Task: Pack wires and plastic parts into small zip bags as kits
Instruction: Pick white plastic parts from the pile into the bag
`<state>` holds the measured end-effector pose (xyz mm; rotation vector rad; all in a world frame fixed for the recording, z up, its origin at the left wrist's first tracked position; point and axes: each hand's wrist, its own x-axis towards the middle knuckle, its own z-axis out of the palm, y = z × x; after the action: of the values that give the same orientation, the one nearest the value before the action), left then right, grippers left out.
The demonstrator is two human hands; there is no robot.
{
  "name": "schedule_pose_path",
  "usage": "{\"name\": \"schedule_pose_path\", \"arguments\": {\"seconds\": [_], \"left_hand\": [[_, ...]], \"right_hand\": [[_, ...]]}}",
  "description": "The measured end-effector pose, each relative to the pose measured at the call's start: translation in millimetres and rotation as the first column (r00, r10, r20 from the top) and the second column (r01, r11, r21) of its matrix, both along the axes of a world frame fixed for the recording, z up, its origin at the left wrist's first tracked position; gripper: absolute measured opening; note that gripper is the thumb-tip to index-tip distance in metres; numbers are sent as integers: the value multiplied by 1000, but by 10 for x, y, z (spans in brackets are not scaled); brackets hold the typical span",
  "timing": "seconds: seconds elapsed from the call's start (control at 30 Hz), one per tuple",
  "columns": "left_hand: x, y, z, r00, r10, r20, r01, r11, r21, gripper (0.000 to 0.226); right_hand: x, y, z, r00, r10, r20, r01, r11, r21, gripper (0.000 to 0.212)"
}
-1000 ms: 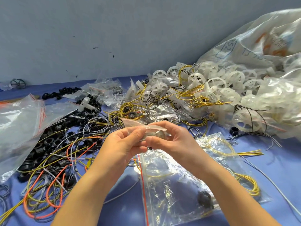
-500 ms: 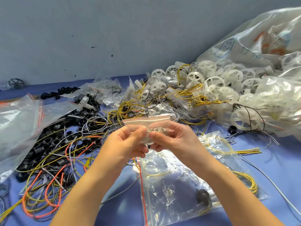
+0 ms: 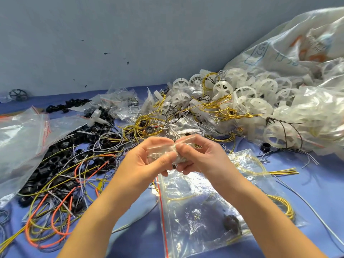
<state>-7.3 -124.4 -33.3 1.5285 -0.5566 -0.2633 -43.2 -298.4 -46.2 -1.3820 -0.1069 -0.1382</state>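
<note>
A small clear zip bag (image 3: 163, 152) is held up between both hands over the middle of the blue table. My left hand (image 3: 147, 161) pinches its left side with thumb and fingers. My right hand (image 3: 201, 157) pinches its right side, fingers curled around the crumpled plastic. What is inside the bag is too blurred to tell. Below the hands lies a larger clear zip bag with a red strip (image 3: 201, 209), holding yellow wires and a black ring (image 3: 231, 223). Loose yellow, orange and grey wires (image 3: 61, 198) lie tangled at the left over black plastic rings (image 3: 55, 161).
White plastic wheels (image 3: 247, 101) are piled at the back right beside a big clear sack (image 3: 297, 49). Large clear bags (image 3: 20, 138) lie at the left. Small filled zip bags (image 3: 119, 101) sit at the back centre. A grey wall rises behind the table.
The small bag's top edge, stretched flat between my hands half a second ago, is now folded down and crumpled between my fingers. Both hands stay at the same spot.
</note>
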Motion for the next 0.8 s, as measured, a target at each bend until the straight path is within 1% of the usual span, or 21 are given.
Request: {"name": "schedule_pose_path", "arguments": {"seconds": [0.1, 0.17, 0.2, 0.23, 0.27, 0.33, 0.37, 0.43, 0.53, 0.6, 0.67, 0.7, 0.73, 0.77, 0.8], "left_hand": [[-33, -10, 4, 994, 50, 100, -54, 998, 37, 26], [-38, -15, 0, 983, 107, 146, -116, 992, 56, 21], [-36, -18, 2, 978, 141, 157, -150, 987, 50, 20], [-30, -16, 7, 974, 172, 149, -180, 983, 37, 20], [-21, -18, 12, 973, 198, 120, -202, 979, 24, 22], [1, 1, 23, 978, 207, 22, -207, 978, 6, 25], [7, 18, 29, 983, 184, -25, -184, 983, 9, 26], [10, 82, 32, 992, 119, -52, -116, 991, 65, 29], [-23, 230, 62, 998, 69, -8, -66, 978, 196, 34], [-19, 371, 66, 994, 108, -17, -100, 962, 252, 35], [-5, 550, 50, 981, 184, -60, -157, 937, 312, 31], [-5, 642, 30, 970, 221, -102, -177, 929, 326, 29], [-17, 728, 9, 956, 247, -157, -186, 927, 325, 26], [-43, 800, -11, 941, 263, -214, -188, 930, 315, 24], [-76, 853, -31, 925, 272, -265, -187, 934, 304, 24]], "right_hand": [[9, -8, -7, 999, 13, -39, -10, 998, 61, 8], [12, -18, -8, 998, 51, -43, -48, 995, 85, 6], [11, -18, -3, 996, 77, -41, -74, 994, 83, 9], [5, -17, 4, 995, 95, -37, -93, 994, 53, 15], [2, -11, 7, 995, 92, -27, -92, 996, -8, 21], [11, 1, 8, 999, 29, 36, -23, 986, -163, 24], [16, 4, 4, 998, -1, 67, 15, 978, -207, 23], [23, 12, -8, 996, -31, 89, 50, 972, -232, 23], [0, 74, -7, 996, -20, 87, 46, 951, -305, 20], [-22, 116, -27, 991, -41, 124, 91, 898, -431, 22], [-58, 137, -20, 974, -50, 223, 167, 822, -545, 14], [-89, 144, -20, 957, -18, 289, 198, 768, -609, 20], [-126, 160, -33, 938, 36, 345, 222, 700, -678, 35], [-172, 195, -61, 919, 105, 381, 239, 621, -747, 47], [-218, 239, -95, 901, 173, 399, 258, 527, -810, 54]]}}
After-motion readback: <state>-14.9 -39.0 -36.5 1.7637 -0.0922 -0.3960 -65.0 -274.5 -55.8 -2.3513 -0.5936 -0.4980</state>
